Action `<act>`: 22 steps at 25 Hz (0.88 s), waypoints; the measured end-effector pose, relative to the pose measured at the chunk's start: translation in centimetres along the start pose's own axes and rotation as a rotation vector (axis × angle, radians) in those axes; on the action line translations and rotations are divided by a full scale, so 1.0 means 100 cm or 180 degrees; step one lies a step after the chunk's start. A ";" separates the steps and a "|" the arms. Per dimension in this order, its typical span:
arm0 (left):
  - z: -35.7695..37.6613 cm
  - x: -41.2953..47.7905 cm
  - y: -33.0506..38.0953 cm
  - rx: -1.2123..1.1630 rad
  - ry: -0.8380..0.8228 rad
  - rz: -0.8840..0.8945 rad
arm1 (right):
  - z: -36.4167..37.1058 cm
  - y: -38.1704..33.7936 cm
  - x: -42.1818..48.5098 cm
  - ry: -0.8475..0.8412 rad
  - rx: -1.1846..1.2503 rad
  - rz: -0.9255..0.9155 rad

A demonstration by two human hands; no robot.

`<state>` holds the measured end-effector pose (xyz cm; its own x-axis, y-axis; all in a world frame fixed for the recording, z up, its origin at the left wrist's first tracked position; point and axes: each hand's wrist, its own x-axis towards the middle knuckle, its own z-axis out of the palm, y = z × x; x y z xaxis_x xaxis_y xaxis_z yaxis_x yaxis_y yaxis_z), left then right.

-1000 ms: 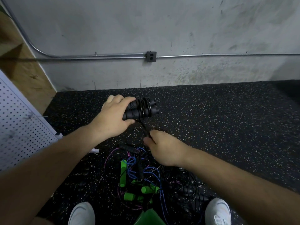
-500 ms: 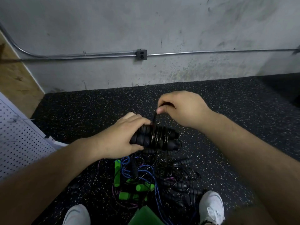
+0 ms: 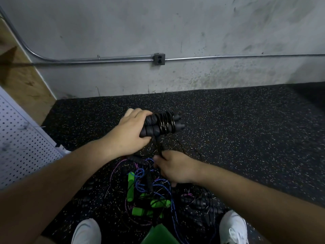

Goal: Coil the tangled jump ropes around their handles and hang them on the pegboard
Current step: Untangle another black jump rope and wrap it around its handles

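The right hand point(image 3: 175, 168), pinching the black rope point(image 3: 159, 145), now sits at 6 o'clock of the paired handles point(image 3: 158, 124) gripped by the left hand point(image 3: 130, 132), down from 12 o'clock, so one more turn is laid; the pegboard point(image 3: 21, 143) stands at 9 o'clock.

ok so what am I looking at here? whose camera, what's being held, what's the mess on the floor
No machine here: the two grips are a person's bare hands, filmed by one wide-angle camera worn on their head, looking forward and down. The left grip holds a pair of black handles side by side, with black cord already wound round them. The right grip pinches the loose stretch of that cord below the handles. On the speckled floor, between two white shoes, lies a tangle of ropes with green handles and blue and pink cords. The white pegboard stands at the left.
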<state>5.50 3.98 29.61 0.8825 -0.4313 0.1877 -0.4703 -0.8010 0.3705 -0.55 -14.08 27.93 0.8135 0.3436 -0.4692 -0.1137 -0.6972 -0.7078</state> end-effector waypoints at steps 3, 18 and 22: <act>0.007 0.003 -0.023 0.0630 -0.0150 -0.0028 | -0.015 -0.026 -0.026 -0.0259 -0.0544 0.0075; 0.001 -0.022 0.033 -0.1225 -0.0644 0.0354 | -0.100 0.029 0.001 0.0889 -0.0473 -0.0694; 0.005 -0.019 0.033 -0.1102 -0.0374 -0.0109 | -0.031 0.033 0.007 0.0002 -0.0703 -0.0106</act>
<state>2.27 1.94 30.00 0.8810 -0.4676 0.0717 -0.3918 -0.6364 0.6645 1.39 -18.07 26.95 0.8150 0.3685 -0.4471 0.0409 -0.8064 -0.5899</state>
